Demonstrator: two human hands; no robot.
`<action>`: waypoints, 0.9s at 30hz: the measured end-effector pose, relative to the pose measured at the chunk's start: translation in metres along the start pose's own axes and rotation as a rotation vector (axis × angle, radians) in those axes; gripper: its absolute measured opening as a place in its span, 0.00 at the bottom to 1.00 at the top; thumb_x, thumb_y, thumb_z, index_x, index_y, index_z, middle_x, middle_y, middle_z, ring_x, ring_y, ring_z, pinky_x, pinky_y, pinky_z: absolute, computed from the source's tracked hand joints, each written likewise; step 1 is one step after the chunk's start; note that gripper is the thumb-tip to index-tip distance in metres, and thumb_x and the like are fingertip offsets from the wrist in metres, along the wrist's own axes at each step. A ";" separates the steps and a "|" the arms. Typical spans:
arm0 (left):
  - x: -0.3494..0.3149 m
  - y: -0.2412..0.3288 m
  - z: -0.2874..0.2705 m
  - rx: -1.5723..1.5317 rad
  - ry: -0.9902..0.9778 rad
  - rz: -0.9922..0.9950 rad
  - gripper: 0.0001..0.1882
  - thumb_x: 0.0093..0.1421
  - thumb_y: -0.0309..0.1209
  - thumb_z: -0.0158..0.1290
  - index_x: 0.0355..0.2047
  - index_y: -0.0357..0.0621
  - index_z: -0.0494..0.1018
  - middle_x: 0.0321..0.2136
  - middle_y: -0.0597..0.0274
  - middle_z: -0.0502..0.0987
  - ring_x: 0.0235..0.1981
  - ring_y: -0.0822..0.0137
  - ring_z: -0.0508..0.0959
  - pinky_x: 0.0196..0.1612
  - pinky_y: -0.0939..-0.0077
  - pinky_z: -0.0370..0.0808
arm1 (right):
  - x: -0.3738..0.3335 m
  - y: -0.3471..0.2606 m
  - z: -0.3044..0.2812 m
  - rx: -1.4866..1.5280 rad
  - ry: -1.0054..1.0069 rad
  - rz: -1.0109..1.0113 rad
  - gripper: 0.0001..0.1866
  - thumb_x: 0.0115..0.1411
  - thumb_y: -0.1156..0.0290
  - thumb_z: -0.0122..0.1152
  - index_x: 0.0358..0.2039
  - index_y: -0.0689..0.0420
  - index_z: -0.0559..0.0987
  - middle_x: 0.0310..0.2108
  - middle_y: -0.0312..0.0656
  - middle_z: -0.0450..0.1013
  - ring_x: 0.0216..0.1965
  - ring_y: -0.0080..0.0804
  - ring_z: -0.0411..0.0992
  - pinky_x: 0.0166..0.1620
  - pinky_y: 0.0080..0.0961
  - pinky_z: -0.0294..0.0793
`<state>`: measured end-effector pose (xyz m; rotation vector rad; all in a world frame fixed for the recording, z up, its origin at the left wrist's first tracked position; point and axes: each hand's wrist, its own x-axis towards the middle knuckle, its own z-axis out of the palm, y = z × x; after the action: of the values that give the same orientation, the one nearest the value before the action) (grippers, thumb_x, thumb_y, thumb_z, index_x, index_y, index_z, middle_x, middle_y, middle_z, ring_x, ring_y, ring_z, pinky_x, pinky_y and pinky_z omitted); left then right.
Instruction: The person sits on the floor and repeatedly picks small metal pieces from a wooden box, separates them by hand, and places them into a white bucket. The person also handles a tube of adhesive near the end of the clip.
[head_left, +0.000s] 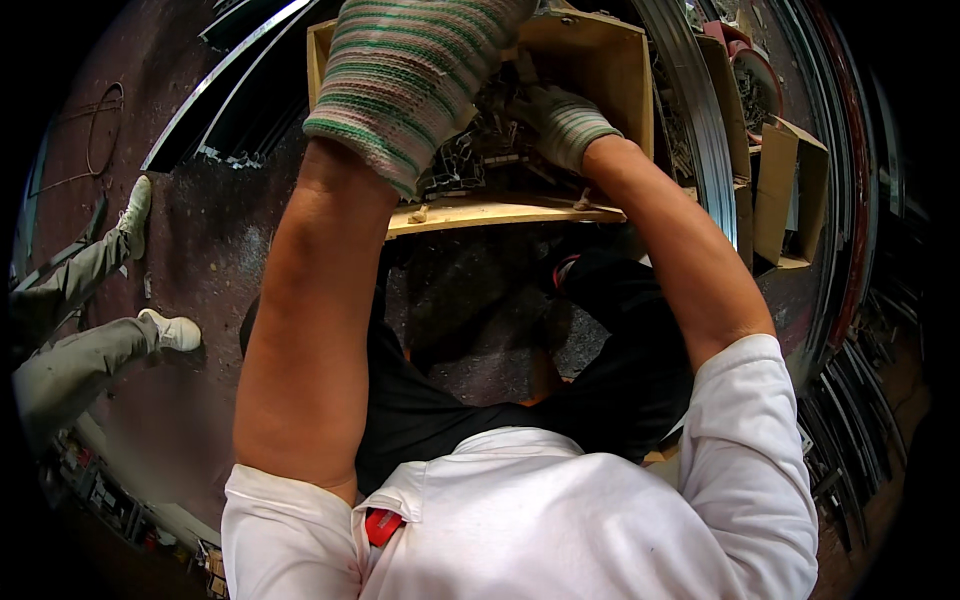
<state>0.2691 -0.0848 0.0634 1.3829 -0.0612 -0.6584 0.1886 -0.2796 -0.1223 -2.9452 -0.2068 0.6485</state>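
Note:
A wooden box [628,90] with pale plank sides stands in front of me. Small metal pieces [455,165], some like bent wire or clips, lie in a heap inside it. My left hand [420,70], in a knit glove striped green, pink and white, is raised over the box's left part and looms large. Its fingers run past the top edge of the view. My right hand [563,122], in a similar striped glove, reaches down into the box at the heap's right side. Its fingertips are lost in shadow among the pieces, and whatever they touch is hidden.
Long metal profiles [700,110] run along the box's right side, beside an open cardboard box [790,195]. More dark strips [845,440] lie at lower right. Another person's legs and pale shoes [175,332] are at left. Further metal channels [235,85] lie at upper left.

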 end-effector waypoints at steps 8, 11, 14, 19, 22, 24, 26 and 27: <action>-0.002 0.003 0.004 0.031 0.034 -0.038 0.11 0.68 0.36 0.58 0.33 0.43 0.79 0.20 0.73 0.74 0.16 0.81 0.70 0.17 0.84 0.65 | 0.003 0.002 -0.008 -0.055 -0.154 -0.026 0.28 0.63 0.78 0.56 0.63 0.41 0.74 0.60 0.47 0.73 0.58 0.49 0.74 0.59 0.42 0.76; -0.002 0.005 0.007 0.058 0.052 -0.046 0.11 0.68 0.36 0.58 0.33 0.43 0.79 0.20 0.73 0.74 0.17 0.81 0.70 0.17 0.84 0.65 | 0.011 0.006 0.001 0.014 -0.129 0.044 0.25 0.64 0.77 0.55 0.61 0.42 0.76 0.59 0.46 0.74 0.56 0.50 0.75 0.58 0.41 0.76; 0.001 -0.002 0.012 0.052 0.020 -0.048 0.11 0.68 0.36 0.58 0.33 0.42 0.79 0.21 0.73 0.74 0.17 0.80 0.70 0.18 0.84 0.66 | 0.002 0.016 0.015 -0.137 -0.048 -0.152 0.20 0.65 0.70 0.55 0.58 0.45 0.78 0.56 0.47 0.76 0.54 0.50 0.76 0.57 0.42 0.76; 0.000 0.001 0.008 0.057 0.039 0.009 0.11 0.68 0.36 0.59 0.34 0.41 0.80 0.23 0.72 0.76 0.20 0.80 0.72 0.22 0.84 0.68 | 0.026 -0.008 0.009 0.144 -0.122 0.067 0.21 0.68 0.54 0.53 0.56 0.48 0.79 0.51 0.50 0.79 0.53 0.51 0.76 0.56 0.43 0.75; 0.003 -0.006 0.008 0.027 -0.011 0.023 0.11 0.68 0.36 0.59 0.35 0.40 0.80 0.24 0.72 0.77 0.22 0.81 0.73 0.25 0.84 0.70 | 0.012 -0.008 -0.006 0.143 -0.184 0.039 0.21 0.69 0.51 0.53 0.54 0.48 0.81 0.48 0.49 0.79 0.51 0.50 0.77 0.55 0.44 0.75; -0.008 0.007 -0.003 -0.098 -0.126 0.019 0.11 0.68 0.36 0.59 0.36 0.39 0.80 0.25 0.71 0.77 0.24 0.81 0.74 0.27 0.84 0.71 | 0.010 -0.008 -0.008 0.207 -0.138 -0.017 0.18 0.68 0.54 0.57 0.52 0.49 0.82 0.47 0.48 0.79 0.50 0.49 0.77 0.54 0.43 0.76; -0.005 0.002 -0.001 -0.134 -0.147 -0.011 0.11 0.68 0.36 0.59 0.38 0.39 0.80 0.26 0.70 0.78 0.25 0.79 0.75 0.30 0.84 0.73 | -0.012 0.001 -0.019 0.288 -0.025 -0.008 0.14 0.64 0.64 0.63 0.49 0.48 0.84 0.46 0.49 0.79 0.48 0.49 0.77 0.54 0.40 0.76; 0.001 -0.001 0.005 -0.082 -0.091 -0.024 0.12 0.68 0.36 0.59 0.38 0.39 0.80 0.27 0.70 0.79 0.26 0.78 0.76 0.31 0.83 0.75 | -0.023 0.002 -0.032 0.329 0.044 -0.008 0.13 0.61 0.69 0.66 0.48 0.47 0.84 0.45 0.50 0.79 0.47 0.50 0.77 0.54 0.38 0.76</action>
<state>0.2674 -0.0892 0.0635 1.2759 -0.0894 -0.7361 0.1818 -0.2877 -0.0847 -2.6384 -0.0967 0.5558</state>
